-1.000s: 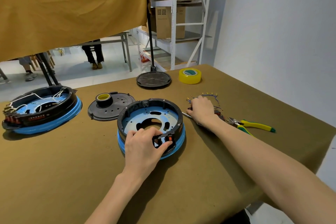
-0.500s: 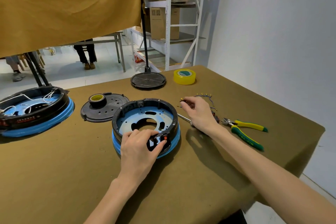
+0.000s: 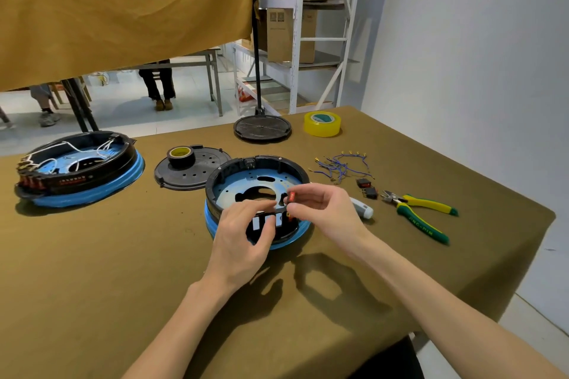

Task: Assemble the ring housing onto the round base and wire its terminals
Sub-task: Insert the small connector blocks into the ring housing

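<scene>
Black ring housings (image 3: 257, 184): two; switches (image 3: 367, 188) at 3 o'clock: two. Right grip (image 3: 320, 209) pinching red switch (image 3: 291, 196), left grip (image 3: 246, 237) curled on housing. Olive tabletop (image 3: 92, 271), white wall (image 3: 462, 40).

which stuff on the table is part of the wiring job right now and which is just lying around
In use:
ring housing on round base
red switch in right hand
left hand
wire leads

Lying about:
yellow tape
pliers
finished unit

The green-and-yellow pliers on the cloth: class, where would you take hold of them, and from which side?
Take the pliers by the two padded handles, from above at the near right. They lie flat, handles splayed toward the table's edge, jaws pointing left at the small switches.
</scene>
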`<state>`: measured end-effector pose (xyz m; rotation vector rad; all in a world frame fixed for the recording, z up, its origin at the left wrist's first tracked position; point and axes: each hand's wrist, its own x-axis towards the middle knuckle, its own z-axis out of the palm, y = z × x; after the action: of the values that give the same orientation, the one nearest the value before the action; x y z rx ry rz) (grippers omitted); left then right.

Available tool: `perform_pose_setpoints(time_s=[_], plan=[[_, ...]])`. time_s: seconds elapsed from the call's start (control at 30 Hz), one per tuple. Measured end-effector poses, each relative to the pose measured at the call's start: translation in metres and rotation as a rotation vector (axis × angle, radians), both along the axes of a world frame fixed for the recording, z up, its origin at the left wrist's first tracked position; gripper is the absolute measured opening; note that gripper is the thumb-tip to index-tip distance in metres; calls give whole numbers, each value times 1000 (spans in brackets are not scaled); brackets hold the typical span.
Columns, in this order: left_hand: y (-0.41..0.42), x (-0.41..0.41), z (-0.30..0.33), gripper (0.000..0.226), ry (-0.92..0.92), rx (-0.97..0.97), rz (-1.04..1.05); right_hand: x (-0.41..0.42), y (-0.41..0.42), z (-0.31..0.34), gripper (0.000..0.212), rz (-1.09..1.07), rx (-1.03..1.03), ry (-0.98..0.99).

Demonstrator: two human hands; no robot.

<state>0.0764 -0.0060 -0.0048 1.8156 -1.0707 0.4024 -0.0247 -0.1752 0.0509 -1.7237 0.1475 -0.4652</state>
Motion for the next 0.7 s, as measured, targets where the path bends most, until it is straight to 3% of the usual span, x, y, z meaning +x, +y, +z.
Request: perform_pose_setpoints(time_s=[0.2, 0.27, 0.5, 0.7], plan=[[3, 2, 0, 21, 17, -41, -23, 8, 11, -15, 38, -16, -475, -115], [4, 6, -3, 23, 10, -16, -12, 9, 10, -19, 38, -12, -548, -151], [4, 6, -4, 21, 7, -3, 14, 7, 10, -25, 42, 47, -487, -137], [4, 7, -5, 19, 1, 8, 33, 5, 15, -26, 32, 53, -338, -148]])
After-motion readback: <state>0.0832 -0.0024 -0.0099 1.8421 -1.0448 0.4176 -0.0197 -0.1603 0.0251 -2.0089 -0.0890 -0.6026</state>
